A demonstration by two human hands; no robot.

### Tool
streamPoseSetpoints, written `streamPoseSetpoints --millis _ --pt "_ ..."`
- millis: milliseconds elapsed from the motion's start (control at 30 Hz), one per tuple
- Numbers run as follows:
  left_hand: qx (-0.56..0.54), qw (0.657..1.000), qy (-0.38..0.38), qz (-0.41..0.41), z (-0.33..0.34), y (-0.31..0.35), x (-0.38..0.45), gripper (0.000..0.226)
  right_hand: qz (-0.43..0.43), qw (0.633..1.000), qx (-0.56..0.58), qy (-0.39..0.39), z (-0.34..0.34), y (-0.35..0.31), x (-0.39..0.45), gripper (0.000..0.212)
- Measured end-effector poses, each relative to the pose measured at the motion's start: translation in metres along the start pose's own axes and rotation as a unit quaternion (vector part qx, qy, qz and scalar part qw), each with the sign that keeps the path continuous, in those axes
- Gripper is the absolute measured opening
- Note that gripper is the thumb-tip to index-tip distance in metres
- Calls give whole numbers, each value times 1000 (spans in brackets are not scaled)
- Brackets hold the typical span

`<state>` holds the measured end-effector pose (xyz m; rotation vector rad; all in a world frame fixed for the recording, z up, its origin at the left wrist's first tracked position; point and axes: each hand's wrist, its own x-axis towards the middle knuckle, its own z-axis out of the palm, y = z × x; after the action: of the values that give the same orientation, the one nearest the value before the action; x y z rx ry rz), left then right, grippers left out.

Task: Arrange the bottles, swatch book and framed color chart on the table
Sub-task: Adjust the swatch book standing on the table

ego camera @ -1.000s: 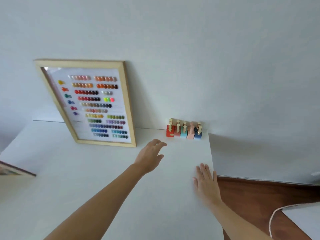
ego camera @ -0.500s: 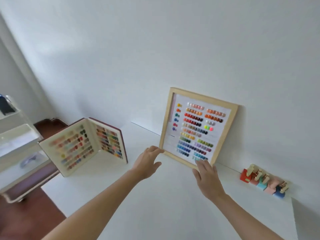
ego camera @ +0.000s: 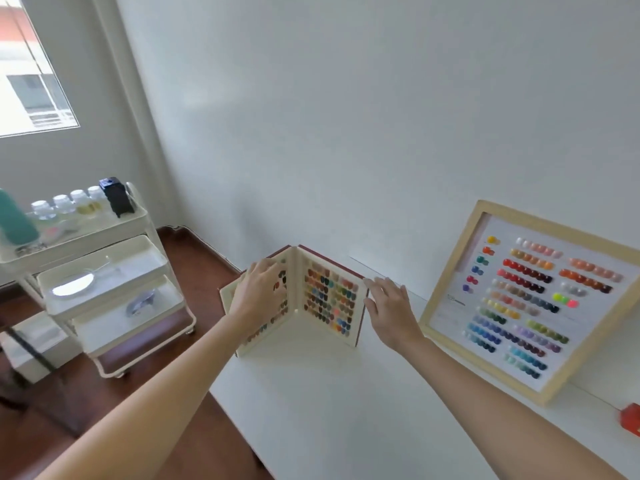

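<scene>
Swatch book [ego camera: 313, 301] stands open in a V at the left end of the tabletop [ego camera: 346, 410], spine toward the wall. Left hand [ego camera: 258, 294] lies flat, fingers spread, on the left page; right hand [ego camera: 389, 306] is open, fingertips at the right cover's edge; neither is clenched. Half a second ago both hands were at the framed chart [ego camera: 533, 299], which now leans untouched on the wall. Judgement: chart placed, book being adjusted. Bottles mostly out of view.

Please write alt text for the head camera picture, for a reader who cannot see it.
Two bare hands reach to an open swatch book standing on a white table: the left hand lies on its left page, the right hand is at its right edge. A framed color chart leans on the wall to the right.
</scene>
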<state>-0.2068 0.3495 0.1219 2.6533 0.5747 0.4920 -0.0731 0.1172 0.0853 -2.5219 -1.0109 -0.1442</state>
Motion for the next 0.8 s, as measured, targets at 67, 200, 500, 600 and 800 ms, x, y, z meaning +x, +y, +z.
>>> streamPoseSetpoints --millis 67,200,500,600,800 --pt "24 999 21 -7 -2 -16 12 44 -12 1000 -10 -6 2 -8 17 42" --pt "84 996 11 -35 1 -43 30 53 -45 997 -57 -22 8 -12 49 55" --pt "120 985 -120 -22 -3 -68 39 60 -86 990 -45 -102 18 -11 81 71" --pt "95 987 -126 -5 -2 -72 39 58 -98 988 -61 -103 17 -10 88 74" --pt "56 991 -114 42 7 -86 59 57 -96 989 -43 -108 10 11 105 79"
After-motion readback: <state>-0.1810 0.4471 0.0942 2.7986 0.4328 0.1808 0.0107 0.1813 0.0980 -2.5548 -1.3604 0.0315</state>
